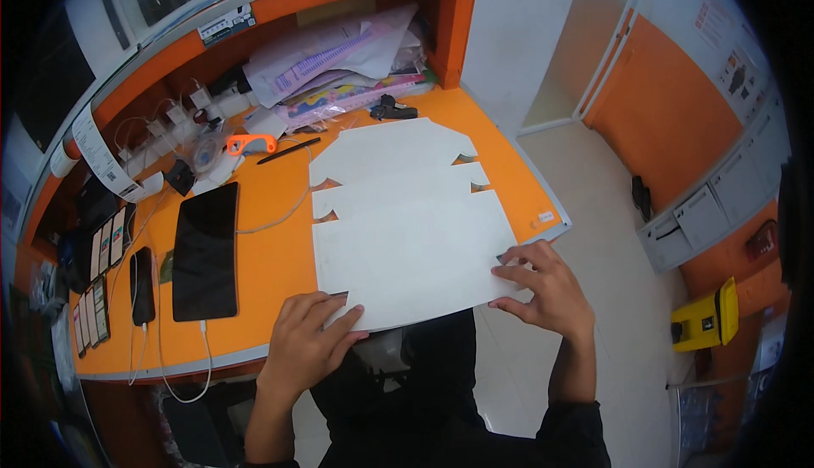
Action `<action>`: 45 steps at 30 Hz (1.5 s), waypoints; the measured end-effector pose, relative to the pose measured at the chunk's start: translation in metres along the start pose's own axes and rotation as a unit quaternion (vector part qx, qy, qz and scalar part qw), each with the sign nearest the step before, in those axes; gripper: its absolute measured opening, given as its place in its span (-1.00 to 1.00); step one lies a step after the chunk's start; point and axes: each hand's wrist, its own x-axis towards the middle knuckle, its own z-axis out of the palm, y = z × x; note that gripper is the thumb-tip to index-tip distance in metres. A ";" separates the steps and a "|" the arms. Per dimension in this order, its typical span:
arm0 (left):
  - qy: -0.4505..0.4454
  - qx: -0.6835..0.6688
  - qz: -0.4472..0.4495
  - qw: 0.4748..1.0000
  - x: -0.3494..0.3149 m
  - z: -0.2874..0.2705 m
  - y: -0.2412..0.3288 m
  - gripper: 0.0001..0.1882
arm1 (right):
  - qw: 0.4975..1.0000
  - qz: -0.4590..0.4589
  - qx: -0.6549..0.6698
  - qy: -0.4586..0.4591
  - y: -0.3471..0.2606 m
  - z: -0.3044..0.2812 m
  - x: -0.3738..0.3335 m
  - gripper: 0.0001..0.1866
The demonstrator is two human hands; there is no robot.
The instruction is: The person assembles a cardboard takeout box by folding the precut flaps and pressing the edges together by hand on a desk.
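A large white die-cut cardboard sheet (407,239) lies flat on the orange desk (271,256), its near edge reaching past the desk's front. Notches are cut into both its sides, and the far corners are slanted. My left hand (309,341) holds the near left corner, fingers on top and thumb at the edge. At the near right corner, my right hand (543,288) grips the sheet's side with bent fingers, the thumb low by the edge.
Left of the sheet lie a black tablet (206,252) and a phone (142,286), both with white cables. Behind are a black pen (288,151), an orange-handled tool (252,144), a small black object (393,108) and plastic mailing bags (331,57) under the shelf.
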 end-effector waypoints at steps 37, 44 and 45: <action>-0.008 0.086 0.088 0.992 0.044 0.010 0.027 -0.68 | 0.962 -0.250 -0.103 0.015 -0.048 0.040 0.046 -0.65; -0.127 -0.055 0.070 0.988 0.075 -0.009 0.009 -0.82 | 0.967 -0.217 -0.020 -0.135 -0.040 0.018 0.079 -0.75; -0.202 -0.061 0.040 0.977 0.087 -0.012 0.005 -0.81 | 0.965 -0.204 0.012 -0.168 -0.033 0.018 0.089 -0.77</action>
